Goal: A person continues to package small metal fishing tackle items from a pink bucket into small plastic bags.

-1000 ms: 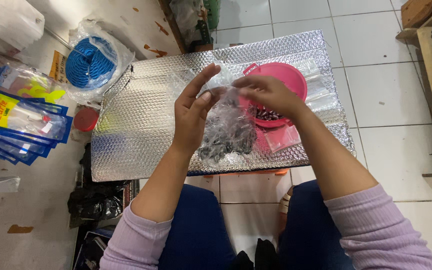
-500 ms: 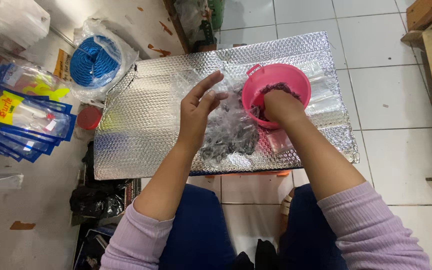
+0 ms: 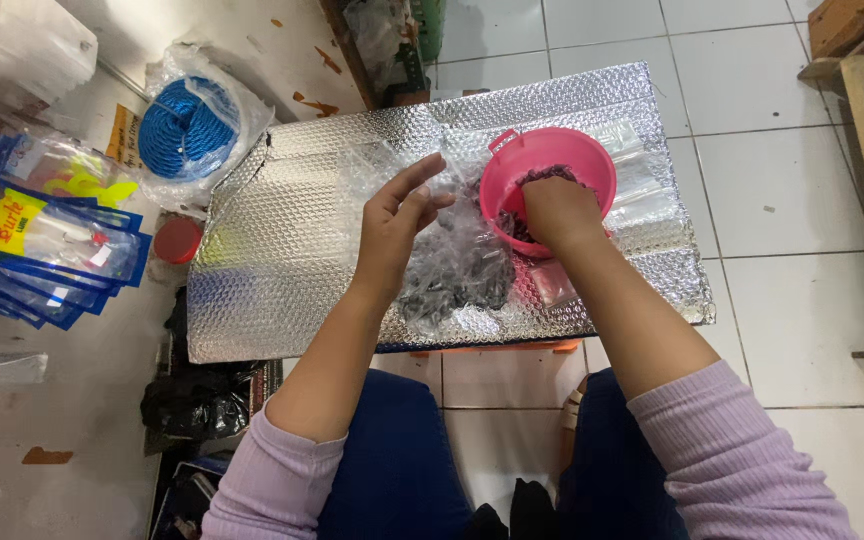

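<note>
- Pink plastic bucket point(image 3: 592, 160): stands on the far right part of the bench; it holds small dark pieces.
- Right hand point(image 3: 557, 212): reaches down into the bucket, fingers buried among the dark pieces; whether its grip is closed on any of them cannot be told.
- Left hand point(image 3: 397, 225): raised above the bench just left of the bucket, fingers loosely spread and slightly curled, thumb near the fingertips, pinching nothing that can be made out.
- Clear plastic bag of dark pieces point(image 3: 457, 275): lies on the bench between the two forearms, beside and below the bucket.
- Silver bubble-foil sheet point(image 3: 282, 250): covers the bench top under all of the above.
- Small pinkish packet point(image 3: 552, 283): flat on the foil, next to the right wrist.
- Coil of blue rope in a clear bag point(image 3: 190, 125): on the floor, left of the bench.
- Blue-edged packets point(image 3: 42, 240): stacked further left, well apart from both hands.
- Red lid point(image 3: 178, 240): on the floor at the foil's left edge.
</note>
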